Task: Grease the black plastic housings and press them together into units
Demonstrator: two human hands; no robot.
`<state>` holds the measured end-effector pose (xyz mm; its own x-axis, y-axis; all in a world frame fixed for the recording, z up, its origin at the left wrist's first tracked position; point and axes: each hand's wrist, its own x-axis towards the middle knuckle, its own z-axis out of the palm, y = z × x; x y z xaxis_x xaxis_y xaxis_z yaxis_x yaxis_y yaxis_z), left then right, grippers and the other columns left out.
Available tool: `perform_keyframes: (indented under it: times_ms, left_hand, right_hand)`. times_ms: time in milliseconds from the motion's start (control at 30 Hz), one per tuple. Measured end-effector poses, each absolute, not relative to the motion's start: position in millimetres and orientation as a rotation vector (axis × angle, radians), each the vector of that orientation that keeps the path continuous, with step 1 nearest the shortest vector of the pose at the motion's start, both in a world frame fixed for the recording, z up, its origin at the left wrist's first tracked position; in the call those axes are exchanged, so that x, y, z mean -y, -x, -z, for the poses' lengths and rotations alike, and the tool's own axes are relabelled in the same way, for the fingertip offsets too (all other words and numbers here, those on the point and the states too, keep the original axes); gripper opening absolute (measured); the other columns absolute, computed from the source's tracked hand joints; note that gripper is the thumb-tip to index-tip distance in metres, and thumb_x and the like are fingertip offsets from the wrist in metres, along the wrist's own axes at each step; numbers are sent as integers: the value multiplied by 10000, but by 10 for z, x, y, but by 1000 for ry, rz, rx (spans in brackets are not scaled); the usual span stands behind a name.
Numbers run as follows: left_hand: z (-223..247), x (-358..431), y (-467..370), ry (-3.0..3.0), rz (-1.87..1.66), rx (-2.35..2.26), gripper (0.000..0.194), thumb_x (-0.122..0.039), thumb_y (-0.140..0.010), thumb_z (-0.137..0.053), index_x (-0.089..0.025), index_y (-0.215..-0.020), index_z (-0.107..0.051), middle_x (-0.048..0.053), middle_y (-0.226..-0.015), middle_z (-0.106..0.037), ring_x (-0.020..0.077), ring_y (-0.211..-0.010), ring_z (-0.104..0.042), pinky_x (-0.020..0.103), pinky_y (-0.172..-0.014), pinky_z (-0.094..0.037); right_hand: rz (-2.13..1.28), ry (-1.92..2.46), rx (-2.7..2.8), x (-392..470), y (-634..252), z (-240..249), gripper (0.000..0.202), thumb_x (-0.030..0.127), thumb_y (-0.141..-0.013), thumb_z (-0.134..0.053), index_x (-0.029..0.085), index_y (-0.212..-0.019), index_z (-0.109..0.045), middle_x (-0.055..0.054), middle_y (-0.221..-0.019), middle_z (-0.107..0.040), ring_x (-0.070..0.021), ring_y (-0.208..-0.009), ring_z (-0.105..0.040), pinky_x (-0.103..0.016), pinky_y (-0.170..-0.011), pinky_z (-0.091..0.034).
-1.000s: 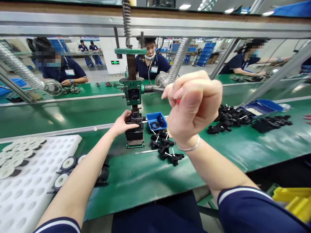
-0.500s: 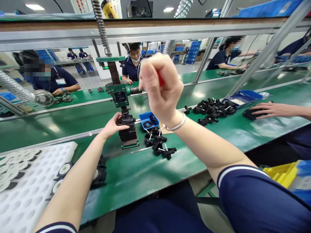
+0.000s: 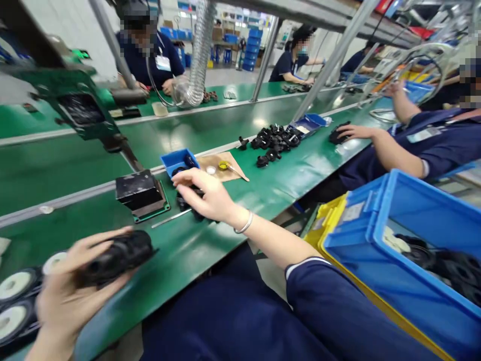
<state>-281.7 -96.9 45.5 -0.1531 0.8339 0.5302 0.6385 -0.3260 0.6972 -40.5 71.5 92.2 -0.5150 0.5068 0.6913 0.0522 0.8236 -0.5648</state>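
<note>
The green table (image 3: 180, 255) is running beneath everything, and a big blue bin (image 3: 361, 235) is holding black and white parts at the right. The green press (image 3: 80, 103) is standing at the left, its black block (image 3: 138, 189) sitting below. The left hand (image 3: 75, 286) is clamping its fingers around a black part (image 3: 120, 255), holding it near the front of the block, beside black parts with white discs (image 3: 15, 286). The right hand (image 3: 208, 195) is reaching over small black parts (image 3: 184, 200) just beside a small blue tray (image 3: 179, 159); its thumb and fingers are standing apart, and whether they are touching anything is hidden.
</note>
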Motion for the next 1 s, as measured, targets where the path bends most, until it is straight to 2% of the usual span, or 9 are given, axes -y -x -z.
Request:
perform_keyframes:
  times_ms: [133,267,333,433,500,633,767,867,1000]
  left_hand:
    - [101,790,2436,-1949,-1203,-1471,461,-269,-750,-795,-263,-1159,-581,63,-1187,-680,273,-1107,-684,466,-938,-587]
    - [369,792,2189,-1891,-1163,-1385,495,-253,-806,-756,-262,-1235,-509,97,-1297,-609,256,-1243,-606,450,-1036,-523]
    - [373,810,2138,-1779,-1144,-1375,610,-265,-806,-759,-269,-1323,-434,106,-1300,-603,245,-1233,-611,437,-1044,-517]
    - [376,801,2130,-1593,-1196,-1326,898,-271,-787,-775,-247,-1474,-199,141,-1309,-596,252,-1227,-617,423,-1031,-522]
    - [397,789,2146,-1547,-1216,-1285,989,-262,-775,-781,-224,-1509,-119,167,-1334,-585,272,-1248,-606,437,-1055,-500]
    - [410,782,2170,-1512,-1185,-1275,1027,-295,-759,-800,-205,-1529,-126,206,-1421,-536,310,-1329,-543,462,-1112,-446]
    - [372,770,2182,-1490,-1148,-1288,998,-315,-742,-810,-224,-1520,-191,180,-1435,-536,310,-1351,-524,458,-1126,-437]
    - [362,758,2183,-1463,-1153,-1275,998,-277,-726,-810,-238,-1518,-204,168,-1457,-518,307,-1355,-522,451,-1120,-446]
    - [371,748,2168,-1427,-1175,-1261,996,-207,-718,-792,-220,-1517,-198,154,-1382,-584,298,-1317,-556,447,-1106,-453]
  right_hand:
    - [-811,362,2228,-410,361,-564,286,312,-989,-488,122,-1194,-547,-96,-1152,-649,-133,-1097,-603,-283,-1037,-504]
    - [-1023,471,2219,-192,239,-296,398,367,-958,-551,149,-1289,-512,-117,-1273,-599,-173,-1222,-564,-351,-1097,-472]
    - [-1111,529,2206,-137,187,-213,447,360,-934,-591,171,-1328,-494,-120,-1321,-571,-189,-1263,-545,-381,-1118,-456]
    - [-1200,502,2269,-124,185,-116,567,328,-891,-658,200,-1401,-444,-123,-1411,-513,-210,-1340,-493,-407,-1165,-415]
    - [-1211,439,2318,-122,230,-61,619,319,-867,-694,216,-1419,-435,-122,-1443,-494,-222,-1371,-469,-422,-1184,-398]
    - [-1172,399,2346,-82,336,11,551,294,-863,-705,236,-1373,-504,-110,-1420,-529,-223,-1363,-491,-428,-1172,-422]
    - [-1089,467,2358,-51,376,24,498,256,-864,-695,248,-1341,-550,-97,-1381,-568,-221,-1324,-535,-421,-1144,-461]
    - [-1018,503,2365,-42,383,26,511,251,-864,-688,250,-1355,-550,-104,-1369,-580,-238,-1308,-553,-441,-1128,-480]
    - [-960,525,2364,-29,394,44,517,236,-859,-688,245,-1356,-548,-111,-1383,-572,-248,-1303,-561,-457,-1124,-485]
